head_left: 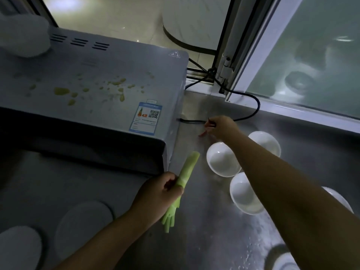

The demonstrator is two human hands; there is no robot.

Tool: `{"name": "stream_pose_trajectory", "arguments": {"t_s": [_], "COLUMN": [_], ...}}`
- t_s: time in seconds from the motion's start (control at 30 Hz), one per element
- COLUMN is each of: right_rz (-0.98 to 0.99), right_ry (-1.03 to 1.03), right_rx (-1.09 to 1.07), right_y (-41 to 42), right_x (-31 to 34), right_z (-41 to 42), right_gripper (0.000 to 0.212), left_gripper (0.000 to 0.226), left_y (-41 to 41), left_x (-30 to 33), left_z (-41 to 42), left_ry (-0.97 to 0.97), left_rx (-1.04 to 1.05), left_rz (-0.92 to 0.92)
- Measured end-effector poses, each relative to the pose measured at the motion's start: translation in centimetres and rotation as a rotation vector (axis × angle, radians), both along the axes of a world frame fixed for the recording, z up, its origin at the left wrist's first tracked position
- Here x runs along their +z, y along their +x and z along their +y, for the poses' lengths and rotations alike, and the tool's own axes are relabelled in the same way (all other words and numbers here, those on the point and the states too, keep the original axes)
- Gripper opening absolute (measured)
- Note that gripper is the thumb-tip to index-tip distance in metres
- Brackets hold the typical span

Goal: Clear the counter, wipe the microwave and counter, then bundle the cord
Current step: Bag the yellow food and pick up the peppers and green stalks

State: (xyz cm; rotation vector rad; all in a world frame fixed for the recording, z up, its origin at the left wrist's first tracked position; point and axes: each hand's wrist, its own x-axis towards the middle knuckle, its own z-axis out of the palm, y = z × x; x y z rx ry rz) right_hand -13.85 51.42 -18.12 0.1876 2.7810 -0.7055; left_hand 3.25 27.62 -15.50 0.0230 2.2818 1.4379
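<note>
While left hand (161, 193) grips green stalks (183, 184), right hand (222, 126) pinches red bits beside cord (251, 112).

frosted window (311, 55) far beyond the fingertips; door hinge (226, 68) up past them; marble-look floor (116, 16) behind.

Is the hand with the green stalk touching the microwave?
Apart. In the head view the left hand grips the green stalk below the microwave's front corner, with bare counter showing between them.
</note>
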Motion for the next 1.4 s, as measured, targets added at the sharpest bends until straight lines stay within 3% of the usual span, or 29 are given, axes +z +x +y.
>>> {"name": "stream_pose_trajectory", "arguments": {"t_s": [0.13, 0.33, 0.47, 0.67, 0.8, 1.0, 1.17, 1.27, 1.4], "right_rz": [-0.001, 0.011, 0.066, 0.286, 0.22, 0.165, 0.108, 0.085, 0.027], "right_ry": [0.224, 0.262, 0.151, -0.094, -0.29, -0.408, -0.553, -0.546, -0.544], "right_rx": [0.095, 0.068, 0.013, -0.038, -0.169, -0.226, -0.287, -0.287, -0.272], "right_y": [-0.8, -0.9, 0.5, 6.3, 11.5, 19.8, 26.2, 28.7, 30.9], "right_x": [-1.3, -1.7, -0.4, 3.0, 4.5, 5.2, 6.4, 7.4, 8.5], "right_z": [0.1, 0.3, 0.7, 1.0, 1.0, -0.8, -2.9, -4.8, -9.9], "right_gripper": [0.031, 0.02, 0.008, 0.012, 0.011, 0.015, 0.021, 0.007, 0.012], "left_gripper": [0.014, 0.021, 0.023, 0.012, 0.012, 0.003, 0.014, 0.018, 0.013], "left_y": [0.4, 1.1, 1.7, 2.9, 4.4, 7.9, 11.1, 12.4, 14.0], "left_x": [-0.6, -1.1, -0.9, 0.3, 0.8, 1.5, 3.0, 3.8, 4.6], "left_z": [0.0, 0.5, 0.8, 1.6, 1.9, 1.9, 0.1, -2.2, -7.4], "left_ry": [-0.011, -0.006, 0.007, 0.051, 0.106, 0.093, 0.085, 0.076, 0.095], "left_rx": [0.041, 0.1, 0.132, 0.171, 0.244, 0.273, 0.281, 0.294, 0.305], "left_rz": [-0.011, -0.033, -0.029, -0.005, -0.01, 0.031, 0.068, 0.072, 0.083]}}
